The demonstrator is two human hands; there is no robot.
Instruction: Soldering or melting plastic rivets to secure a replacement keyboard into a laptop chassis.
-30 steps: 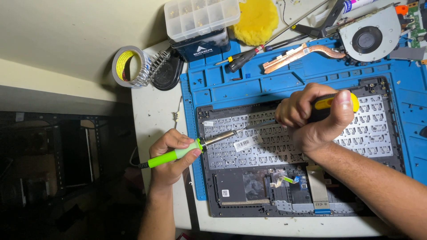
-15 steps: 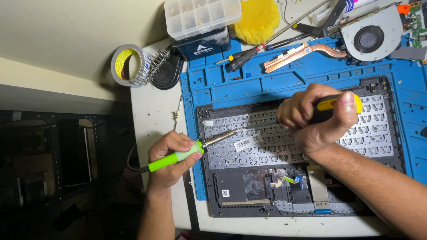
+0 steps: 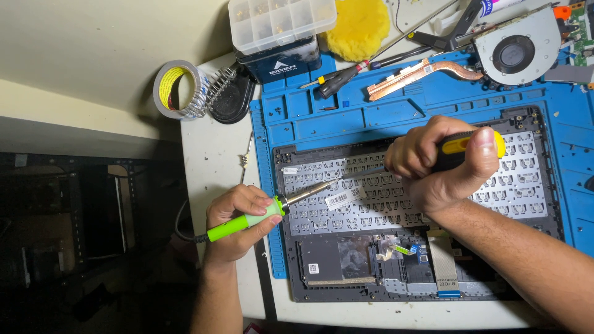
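Hands barely shifted: left hand (image 3: pixel 238 219) grips green soldering iron (image 3: pixel 247 221), right hand (image 3: pixel 442 167) grips yellow-black screwdriver (image 3: pixel 461 147); white barcode label (image 3: pixel 342 198) at tip

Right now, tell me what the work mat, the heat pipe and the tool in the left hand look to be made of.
Work mat: matte blue, moulded compartments, probably silicone.
Heat pipe: bare reddish metal with a dull shine, likely copper.
Soldering iron in the left hand: glossy green plastic handle, grey metal tip.

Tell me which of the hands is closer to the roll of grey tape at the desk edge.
Left. The left hand, holding the green soldering iron, sits just below and right of the grey tape roll. The right hand, gripping a yellow-and-black screwdriver, is far off to the right, over the keyboard.
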